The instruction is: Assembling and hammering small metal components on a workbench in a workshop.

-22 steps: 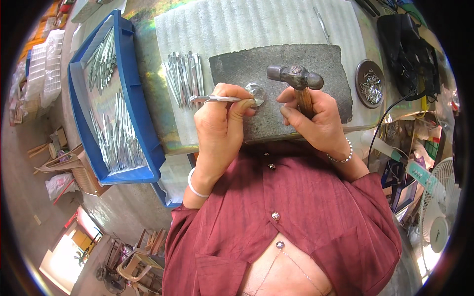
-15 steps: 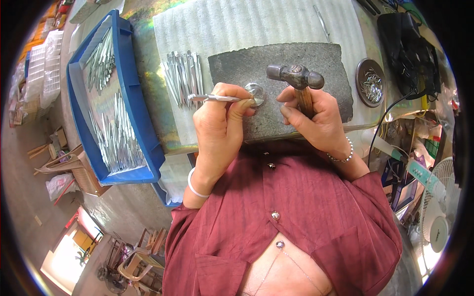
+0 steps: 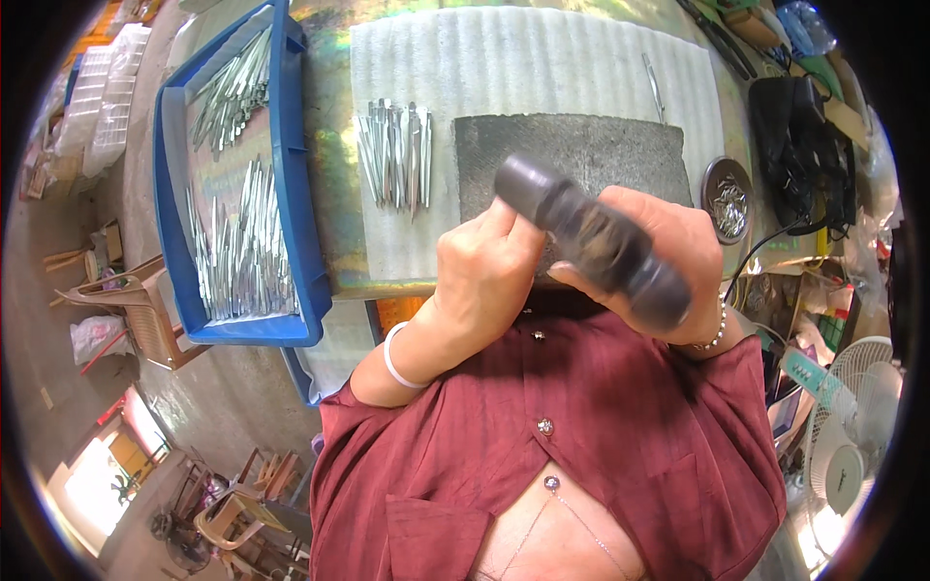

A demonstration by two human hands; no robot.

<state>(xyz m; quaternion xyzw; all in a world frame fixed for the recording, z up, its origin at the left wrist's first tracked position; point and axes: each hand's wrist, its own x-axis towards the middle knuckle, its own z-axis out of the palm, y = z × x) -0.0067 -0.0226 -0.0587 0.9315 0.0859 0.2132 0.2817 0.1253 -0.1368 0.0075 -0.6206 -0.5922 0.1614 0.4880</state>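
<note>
My right hand (image 3: 668, 242) is wrapped round a ball-peen hammer (image 3: 596, 237), its dark metal head raised high and large in the picture, hiding part of both hands. My left hand (image 3: 489, 266) is closed beneath the hammer head, fingers pinched together over the near edge of a dark grey stone slab (image 3: 581, 145). What it pinches is hidden behind the hammer head. To its left, a bunch of thin silver metal strips (image 3: 395, 155) lies on a white foam sheet (image 3: 387, 242).
A blue tray (image 3: 308, 252) with many metal strips stands at the left. On the right are a round dish (image 3: 715, 179) of small metal pieces, a black bag (image 3: 787, 155) and a fan (image 3: 843, 455). One single strip (image 3: 655, 89) lies beyond the slab.
The hammer has risen and swung over my left hand. The metal strip and round clear piece seen at my left fingers no longer show. The whole view has shifted slightly.
</note>
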